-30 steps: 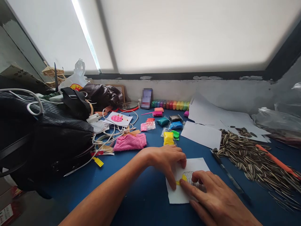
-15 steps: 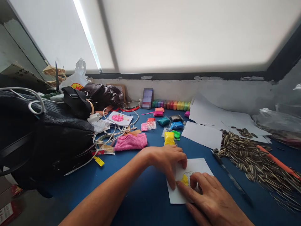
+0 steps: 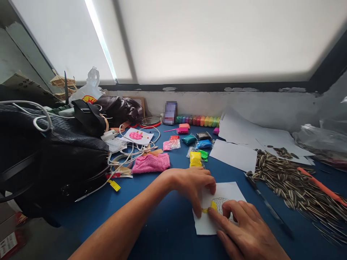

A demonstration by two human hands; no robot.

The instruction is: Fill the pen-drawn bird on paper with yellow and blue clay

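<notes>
A white piece of paper (image 3: 204, 228) lies on the blue table before me, bearing a drawn rounded shape filled with a dark scale-like pattern (image 3: 221, 203). Yellow clay (image 3: 213, 205) is stuck at the left end of the drawing, with a thin part stretching further left. My left hand (image 3: 193, 184) rests over the paper's left side, its thumb and fingers apart and bent down onto it. With its index fingertip my right hand (image 3: 244, 225) touches the lower edge of the clay. Its other fingers are bent over the paper and cover part of the drawing.
Beyond my left hand lie a yellow clay packet (image 3: 195, 159) and several other coloured packets. A pen (image 3: 267, 206) and a heap of striped sunflower seeds (image 3: 287, 180) are to the right. Leftward are a pink cloth (image 3: 151, 163), white cables and a black bag (image 3: 54, 166).
My right hand has shifted slightly right, its index fingertip sliding along the yellow clay. More of the thin left part of the clay and of the drawing now shows. My left hand stays put.
</notes>
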